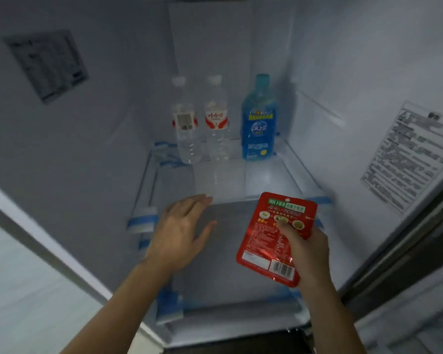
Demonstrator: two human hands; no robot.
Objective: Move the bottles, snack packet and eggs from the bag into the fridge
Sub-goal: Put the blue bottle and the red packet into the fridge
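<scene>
Bottles point(216, 121) stand on fridge shelf point(271, 180); right hand point(310, 254) grips packet point(271, 241)

three bottles point(216, 121) at shelf point(266, 180) back, packet point(274, 238) in front

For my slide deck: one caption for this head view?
Right hand carries the snack packet toward the fridge shelf, three bottles already standing there.

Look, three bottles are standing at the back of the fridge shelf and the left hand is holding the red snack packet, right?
Almost. The head view shows the right hand holding the red snack packet; the left hand is open and empty. Three bottles do stand at the back of the fridge shelf.
</scene>
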